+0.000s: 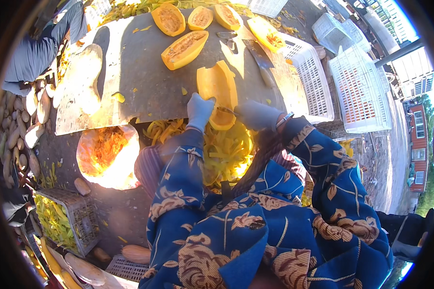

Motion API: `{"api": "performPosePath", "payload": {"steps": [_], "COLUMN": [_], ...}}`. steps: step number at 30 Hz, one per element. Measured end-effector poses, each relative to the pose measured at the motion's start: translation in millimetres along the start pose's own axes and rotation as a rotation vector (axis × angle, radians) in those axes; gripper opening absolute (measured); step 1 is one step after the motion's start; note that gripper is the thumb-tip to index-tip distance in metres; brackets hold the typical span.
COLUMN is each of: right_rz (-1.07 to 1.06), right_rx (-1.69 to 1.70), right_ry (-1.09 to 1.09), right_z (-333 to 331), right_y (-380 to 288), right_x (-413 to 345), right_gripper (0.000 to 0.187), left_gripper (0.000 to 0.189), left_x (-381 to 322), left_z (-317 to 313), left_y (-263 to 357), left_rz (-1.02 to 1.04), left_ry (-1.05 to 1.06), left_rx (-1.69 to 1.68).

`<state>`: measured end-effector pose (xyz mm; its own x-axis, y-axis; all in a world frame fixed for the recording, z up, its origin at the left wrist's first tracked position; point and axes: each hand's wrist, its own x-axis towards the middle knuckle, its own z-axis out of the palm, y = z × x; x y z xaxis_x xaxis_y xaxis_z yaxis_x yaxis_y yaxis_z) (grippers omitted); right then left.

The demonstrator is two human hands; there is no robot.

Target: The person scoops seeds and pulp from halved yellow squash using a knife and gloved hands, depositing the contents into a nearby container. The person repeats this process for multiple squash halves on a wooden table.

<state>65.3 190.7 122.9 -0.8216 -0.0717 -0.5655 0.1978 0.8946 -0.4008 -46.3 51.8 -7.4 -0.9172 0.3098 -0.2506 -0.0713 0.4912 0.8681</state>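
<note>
My gloved left hand grips the left edge of a hollowed, peeled squash half at the front of a wooden table. In my gloved right hand is a small metal scraping tool, its end inside the lower part of the squash hollow. Several cut squash halves with pulp and seeds lie farther back. A broad-bladed knife rests to their right, near another metal tool. Yellow peelings are heaped below the table edge, between my arms.
A bright tub of orange pulp stands at lower left. An unpeeled squash lies on the table's left. White plastic crates stand at right; a crate of peelings is at lower left. Another person is at upper left.
</note>
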Motion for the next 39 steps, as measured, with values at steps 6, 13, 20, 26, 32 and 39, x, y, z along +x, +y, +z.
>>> {"api": "performPosePath", "payload": {"steps": [6, 13, 20, 26, 32, 39], "right_rz": [-0.319, -0.081, -0.161, -0.09, -0.104, -0.008], "right_rx": [-0.499, -0.026, -0.025, 0.021, 0.126, 0.224], "right_ry": [0.176, 0.353, 0.472, 0.463, 0.524, 0.542], "right_z": [19, 24, 36, 66, 86, 61], "right_y": [25, 17, 23, 24, -2, 3], "right_x": [15, 21, 19, 30, 36, 29], "right_gripper": [0.025, 0.027, 0.028, 0.025, 0.022, 0.023], "left_gripper": [0.046, 0.04, 0.045, 0.046, 0.046, 0.045], "left_x": [-6, -13, -8, -10, -10, -9], "left_z": [9, 7, 6, 6, 10, 8], "left_y": [8, 21, 20, 14, 16, 8], "left_rz": [-0.024, 0.234, 0.452, 0.506, 0.504, 0.53], "left_ry": [0.089, 0.271, 0.415, 0.432, 0.429, 0.455], "left_rx": [-0.058, -0.255, -0.109, -0.102, -0.132, -0.078]}}
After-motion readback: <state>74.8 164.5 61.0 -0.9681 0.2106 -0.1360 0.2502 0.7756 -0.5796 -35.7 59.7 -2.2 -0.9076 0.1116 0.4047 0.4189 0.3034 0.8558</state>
